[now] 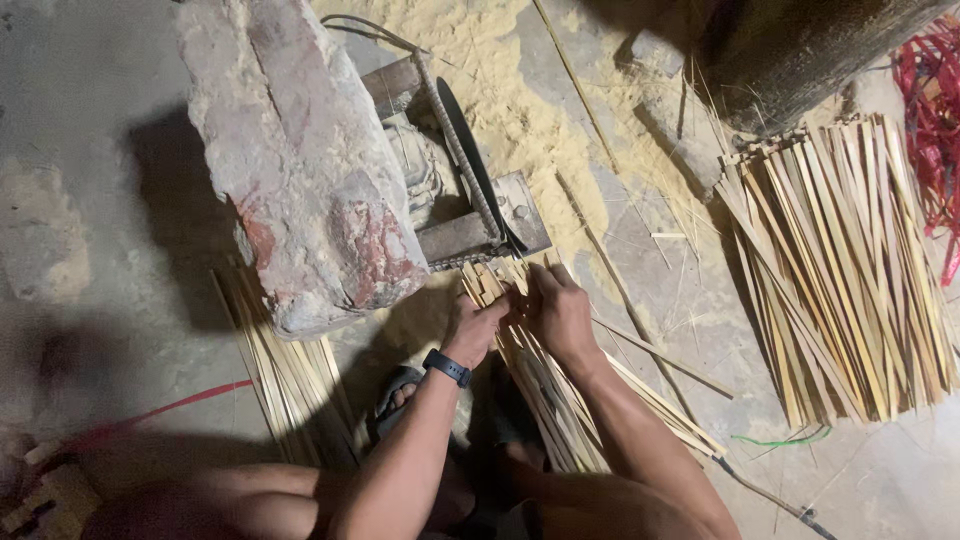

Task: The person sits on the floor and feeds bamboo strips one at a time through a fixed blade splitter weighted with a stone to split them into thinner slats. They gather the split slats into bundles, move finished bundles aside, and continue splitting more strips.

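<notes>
My left hand (474, 326), with a dark band on its wrist, and my right hand (560, 310) both grip a bundle of thin bamboo strips (545, 385). The far ends of the strips sit right against a dark circular saw blade (472, 165). The blade is fixed on a small metal mount (520, 205). The bundle runs back toward me between my forearms, fanning out on the floor to the lower right.
A big reddish-grey stone block (300, 150) lies on the saw's motor at left. More strips (290, 375) lie under it. A large pile of bamboo strips (850, 270) sits at right, red cord (930, 110) beyond it. Sawdust (520, 100) covers the concrete floor. My sandalled foot (400, 395) is below the hands.
</notes>
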The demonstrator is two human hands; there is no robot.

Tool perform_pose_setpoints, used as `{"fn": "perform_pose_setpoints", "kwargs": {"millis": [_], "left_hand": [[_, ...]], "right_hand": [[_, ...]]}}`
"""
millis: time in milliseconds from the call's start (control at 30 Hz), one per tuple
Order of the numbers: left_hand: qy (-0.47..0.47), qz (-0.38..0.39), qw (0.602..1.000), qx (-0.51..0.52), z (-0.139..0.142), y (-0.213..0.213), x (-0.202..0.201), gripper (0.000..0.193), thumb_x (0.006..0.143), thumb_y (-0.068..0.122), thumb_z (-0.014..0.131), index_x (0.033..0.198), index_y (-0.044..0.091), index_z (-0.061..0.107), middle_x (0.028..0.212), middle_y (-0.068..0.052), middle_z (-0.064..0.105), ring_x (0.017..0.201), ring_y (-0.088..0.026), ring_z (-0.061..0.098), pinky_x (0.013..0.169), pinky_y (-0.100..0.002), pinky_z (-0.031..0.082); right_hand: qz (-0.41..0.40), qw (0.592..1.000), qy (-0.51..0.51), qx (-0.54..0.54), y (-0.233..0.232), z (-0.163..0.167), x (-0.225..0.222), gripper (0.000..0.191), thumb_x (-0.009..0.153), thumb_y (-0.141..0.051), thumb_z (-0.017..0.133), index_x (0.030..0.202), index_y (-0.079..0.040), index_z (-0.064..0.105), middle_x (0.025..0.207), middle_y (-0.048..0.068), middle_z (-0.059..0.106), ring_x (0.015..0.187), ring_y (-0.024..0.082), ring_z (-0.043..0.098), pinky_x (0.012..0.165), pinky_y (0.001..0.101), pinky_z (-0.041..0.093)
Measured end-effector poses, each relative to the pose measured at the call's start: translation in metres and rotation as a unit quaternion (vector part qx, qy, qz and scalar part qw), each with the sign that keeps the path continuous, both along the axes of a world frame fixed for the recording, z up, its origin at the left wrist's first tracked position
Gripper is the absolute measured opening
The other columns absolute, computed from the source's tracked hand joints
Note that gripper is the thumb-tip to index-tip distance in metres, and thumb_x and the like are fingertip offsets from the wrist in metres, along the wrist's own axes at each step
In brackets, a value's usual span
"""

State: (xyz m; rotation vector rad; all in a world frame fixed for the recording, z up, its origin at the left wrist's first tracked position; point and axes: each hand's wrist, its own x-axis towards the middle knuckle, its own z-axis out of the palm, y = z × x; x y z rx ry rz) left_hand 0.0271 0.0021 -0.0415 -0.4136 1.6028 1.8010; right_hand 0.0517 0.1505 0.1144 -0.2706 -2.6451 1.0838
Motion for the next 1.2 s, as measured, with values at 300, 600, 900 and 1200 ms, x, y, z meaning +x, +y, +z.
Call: {"fn": "perform_pose_setpoints", "kwargs": {"millis": [300,600,900,1200], "left_hand": [[0.0,0.014,0.991,0.133,0.049,0.009,-0.01,0.034,0.084,0.011,0.083,0.109,-0.002,0.063,0.104,-0.006,0.074,0.099,-0.016,0.072,0.094,-0.033,0.056],[0.01,-0.036,0.989,0.142,0.083,0.011,-0.015,0.025,0.09,0.007,0.07,0.113,0.003,0.076,0.11,-0.006,0.077,0.101,-0.012,0.071,0.094,-0.029,0.053],[0.024,0.003,0.987,0.159,0.068,0.011,-0.013,0.015,0.09,0.005,0.076,0.101,-0.002,0.069,0.09,-0.008,0.072,0.077,-0.016,0.068,0.066,-0.031,0.058],[0.01,-0.028,0.977,0.211,0.077,0.013,-0.003,0.022,0.094,0.015,0.073,0.108,-0.001,0.071,0.092,-0.008,0.074,0.073,-0.014,0.064,0.066,-0.031,0.055]], "right_hand": [[-0.007,0.988,0.04,0.146,0.012,0.016,0.065,0.036,0.082,-0.007,0.071,0.117,-0.001,0.07,0.09,0.017,0.066,0.073,0.034,0.066,0.065,0.0412,0.055],[-0.019,0.999,-0.018,0.046,0.013,-0.015,0.047,0.012,0.086,0.0,0.07,0.097,-0.001,0.075,0.077,0.018,0.067,0.059,0.034,0.067,0.054,0.0428,0.052],[-0.007,0.998,-0.037,0.04,0.011,0.013,0.036,0.014,0.089,-0.005,0.07,0.102,-0.001,0.075,0.081,0.018,0.069,0.061,0.033,0.068,0.057,0.0413,0.054],[-0.023,0.995,-0.075,-0.056,0.006,-0.002,0.072,0.016,0.093,-0.006,0.065,0.104,-0.003,0.076,0.08,0.014,0.071,0.052,0.02,0.066,0.049,0.0352,0.053]]}}
